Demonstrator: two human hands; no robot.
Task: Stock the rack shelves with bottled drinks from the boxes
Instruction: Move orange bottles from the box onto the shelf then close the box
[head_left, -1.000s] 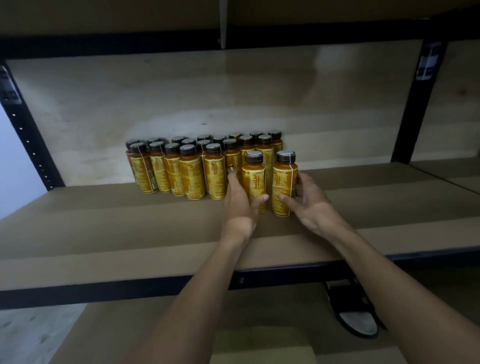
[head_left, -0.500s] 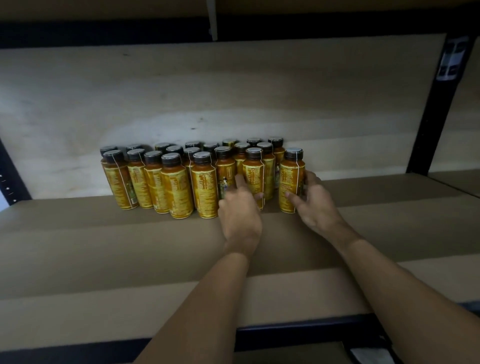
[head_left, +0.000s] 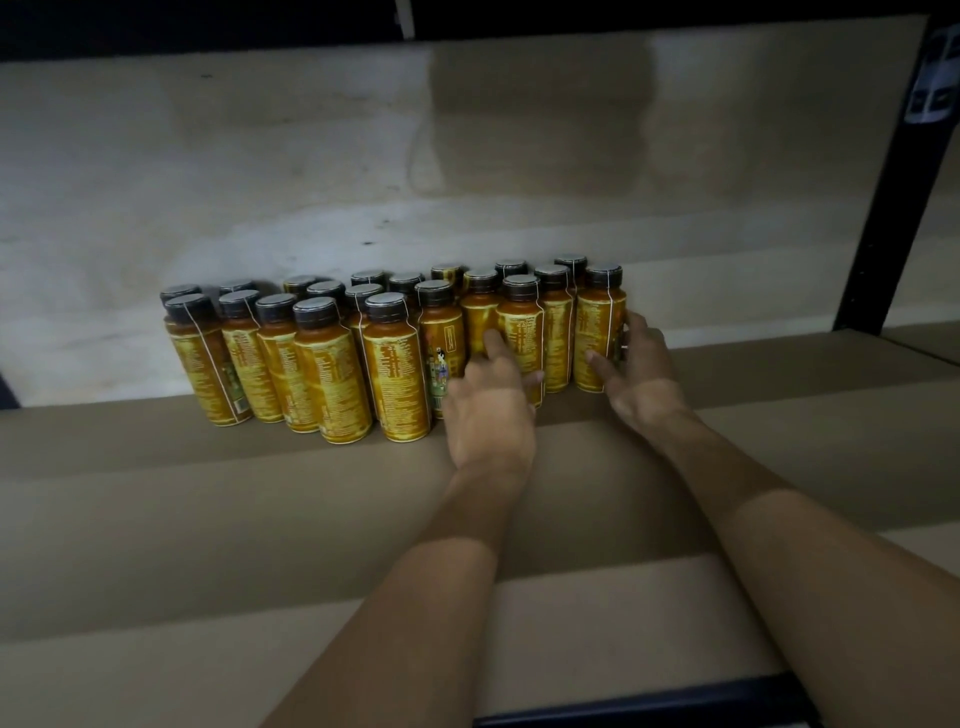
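Note:
Several amber drink bottles (head_left: 332, 369) with yellow labels and dark caps stand in rows near the back of the brown rack shelf (head_left: 218, 519). My left hand (head_left: 491, 410) grips a front-row bottle (head_left: 521, 325), one finger up its left side and the thumb across its lower front. My right hand (head_left: 641, 376) holds the rightmost bottle (head_left: 598, 322), with the thumb on the label and the fingers wrapped round its right side. Both bottles stand upright on the shelf, touching their neighbours.
A pale back panel (head_left: 467, 156) closes the shelf behind the bottles. A black upright post (head_left: 888, 208) stands at the right, with another shelf bay beyond it. The black front rail (head_left: 644, 701) runs below my forearms. Bare shelf board lies left, right and in front of the bottles.
Both hands have slid their two bottles back and left into line with the group. My view has moved closer to the shelf and lower.

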